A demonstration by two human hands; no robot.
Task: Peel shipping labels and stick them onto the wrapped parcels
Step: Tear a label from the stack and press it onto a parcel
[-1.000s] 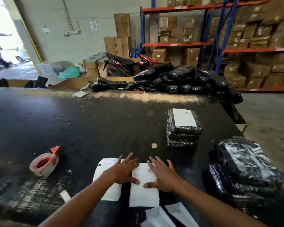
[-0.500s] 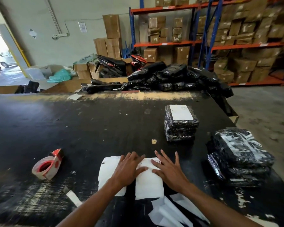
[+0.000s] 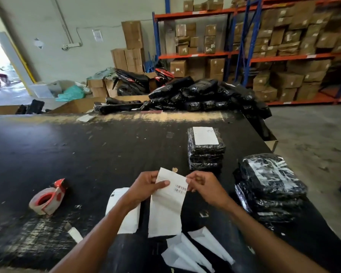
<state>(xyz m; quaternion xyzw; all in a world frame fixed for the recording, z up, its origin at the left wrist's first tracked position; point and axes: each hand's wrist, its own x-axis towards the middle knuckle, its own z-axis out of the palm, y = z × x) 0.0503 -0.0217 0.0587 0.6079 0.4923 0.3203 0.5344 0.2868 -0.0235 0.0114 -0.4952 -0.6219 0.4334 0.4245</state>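
Observation:
Both hands hold a white shipping label [image 3: 172, 186] lifted above the black table [image 3: 87, 154]; a barcode shows on it. My left hand [image 3: 146, 186] pinches its left edge and my right hand [image 3: 205, 187] pinches its right edge. The label's lower part hangs down to the table near the front. A second white label sheet [image 3: 126, 217] lies flat under my left forearm. A stack of black wrapped parcels [image 3: 206, 154] with a white label on top stands further back to the right. Another stack of black wrapped parcels [image 3: 270, 186] sits at the right edge.
A red and white tape dispenser [image 3: 47, 198] lies at the left. Peeled white backing strips [image 3: 193, 251] lie at the front edge. A heap of black parcels [image 3: 195, 95] covers the far right corner. Shelves of cardboard boxes [image 3: 283, 46] stand behind.
Both hands were pressed flat on the label sheets on the table; now they have lifted one label's upper end off the table and hold it by its edges.

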